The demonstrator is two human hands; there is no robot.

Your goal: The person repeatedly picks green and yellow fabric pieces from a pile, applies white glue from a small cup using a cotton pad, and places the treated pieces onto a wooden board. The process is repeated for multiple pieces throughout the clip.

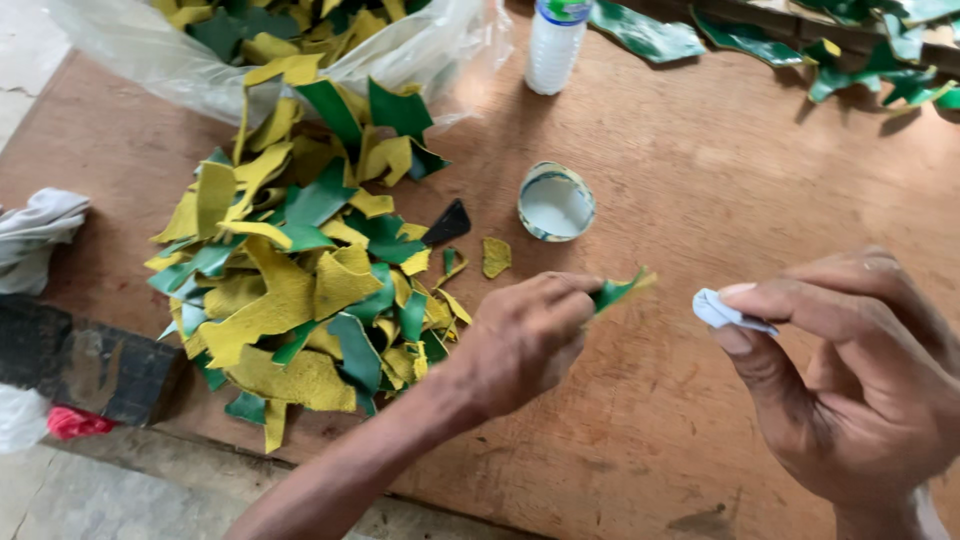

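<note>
Hands over wooden table point(700, 180), left hand point(525, 340) pinching green scrap point(615, 291), right hand point(850, 370) pinching white wad point(722, 311)

Scrap pile point(300, 280) blocks left; bare board point(700, 170) beyond cup point(556, 202).

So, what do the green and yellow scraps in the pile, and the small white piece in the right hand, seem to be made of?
The scraps look like leather or imitation leather: the green faces are smooth with a slight sheen, the yellow faces matt and fuzzy like suede, and they curl stiffly. The white piece pinched by the right hand looks like soft cloth or foam, crumpled; which one I cannot tell.
</note>
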